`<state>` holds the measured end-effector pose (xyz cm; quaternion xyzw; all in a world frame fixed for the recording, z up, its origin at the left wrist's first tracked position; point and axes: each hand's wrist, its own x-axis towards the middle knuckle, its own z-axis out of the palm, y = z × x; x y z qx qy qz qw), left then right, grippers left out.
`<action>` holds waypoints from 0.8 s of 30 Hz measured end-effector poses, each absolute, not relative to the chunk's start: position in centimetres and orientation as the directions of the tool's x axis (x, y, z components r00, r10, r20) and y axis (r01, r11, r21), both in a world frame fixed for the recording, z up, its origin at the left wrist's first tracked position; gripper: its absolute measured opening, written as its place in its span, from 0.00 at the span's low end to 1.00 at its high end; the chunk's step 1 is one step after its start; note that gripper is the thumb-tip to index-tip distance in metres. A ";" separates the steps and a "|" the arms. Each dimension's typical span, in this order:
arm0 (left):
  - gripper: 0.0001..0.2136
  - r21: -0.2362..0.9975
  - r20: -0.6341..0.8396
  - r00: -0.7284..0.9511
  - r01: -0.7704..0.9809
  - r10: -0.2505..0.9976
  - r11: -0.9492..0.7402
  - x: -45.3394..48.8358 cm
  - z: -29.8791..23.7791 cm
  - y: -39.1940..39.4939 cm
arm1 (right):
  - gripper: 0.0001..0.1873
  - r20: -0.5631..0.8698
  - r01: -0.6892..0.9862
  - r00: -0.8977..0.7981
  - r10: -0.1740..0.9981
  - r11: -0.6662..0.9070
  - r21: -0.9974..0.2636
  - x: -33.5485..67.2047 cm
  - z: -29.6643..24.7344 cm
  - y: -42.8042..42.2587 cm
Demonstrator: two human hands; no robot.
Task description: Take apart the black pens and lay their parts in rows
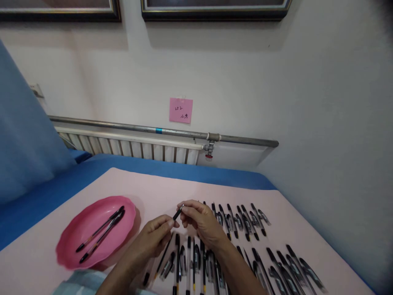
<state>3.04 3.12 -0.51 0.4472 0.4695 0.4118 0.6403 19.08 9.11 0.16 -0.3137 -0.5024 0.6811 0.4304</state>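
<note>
My left hand (157, 232) is closed in a pinch around a pen (177, 214) with a black grip section, held slanting up to the right. At its upper end, the fingertips of my right hand (199, 221) pinch the small shiny tip. Just beneath both hands lie disassembled pens (188, 262): clear barrels with black ends, loose black-and-clear caps and thin refills, partly hidden by my forearms. To the left, a pink scalloped plate (130, 221) holds two black-and-clear pens (102, 233) side by side.
More pens and caps (242, 221) lie in a row behind my right hand, and another group (291, 270) lies at the front right. A pink sheet (147, 188) covers the blue surface (202, 174). Behind stand a radiator (147, 149) and a pipe (245, 140); a blue curtain (27, 135) hangs left.
</note>
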 end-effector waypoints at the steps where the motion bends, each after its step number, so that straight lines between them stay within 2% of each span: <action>1: 0.16 0.958 -0.233 0.219 -0.116 0.947 0.263 3.1 -0.5 3.1 | 0.12 0.015 -0.266 -0.423 0.906 -0.109 -0.958 19.0 0.1 9.1; 10: 0.19 0.949 -0.258 0.155 -0.142 0.954 0.280 4.1 -0.6 3.2 | 0.11 0.069 -0.222 -0.235 0.969 0.016 -0.975 17.9 -0.4 8.6; 16: 0.16 0.940 -0.270 0.185 -0.160 0.945 0.300 4.2 -0.7 3.1 | 0.16 0.035 -0.347 -0.342 0.939 -0.091 -0.934 17.6 -0.5 8.6; 24: 0.15 0.935 -0.271 0.211 -0.174 0.939 0.309 4.5 -1.0 2.8 | 0.12 0.018 -0.257 -0.235 0.972 -0.044 -0.965 17.5 -0.9 8.6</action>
